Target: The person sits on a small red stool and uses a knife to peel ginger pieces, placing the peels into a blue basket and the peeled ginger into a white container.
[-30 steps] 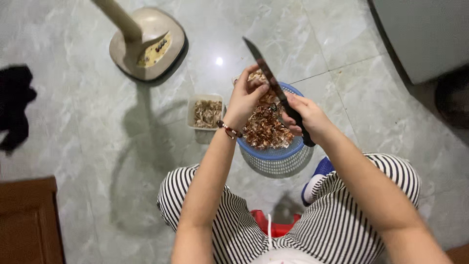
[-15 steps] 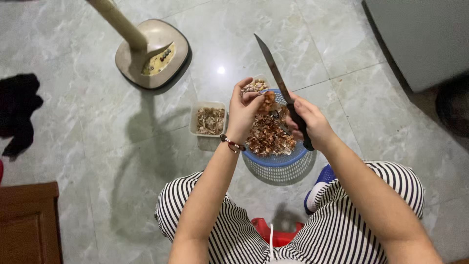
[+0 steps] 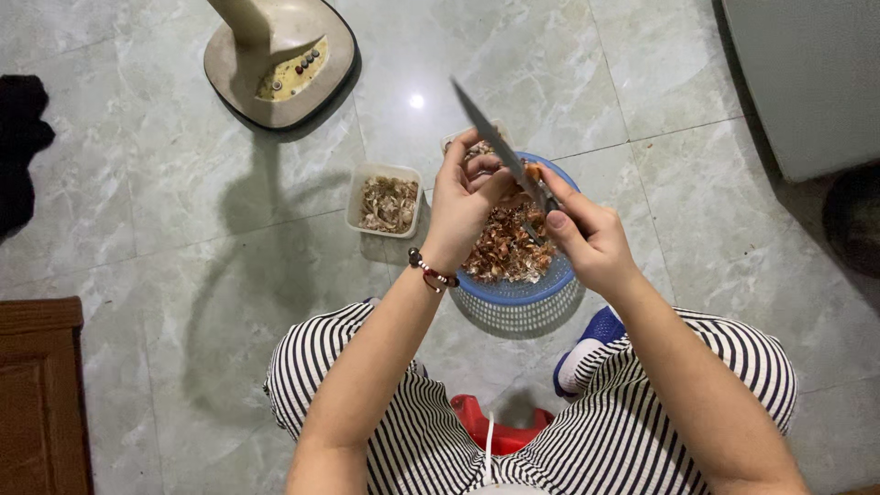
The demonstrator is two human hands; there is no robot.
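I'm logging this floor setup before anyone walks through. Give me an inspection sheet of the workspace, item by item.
Surface: pale marble-look floor tiles, glossy, one light glare.
Job's things: blue basket heaped with brown peelings; knife above it; small tub of brown bits to its left.
Clutter: black cloth at left edge; red stool under the seated person.
Grippers: left hand pinches something small, too hidden to name; right hand grips the knife, blade up.
Cables: nothing seen.
Surroundings: beige fan base; wooden cabinet; grey appliance at upper right.
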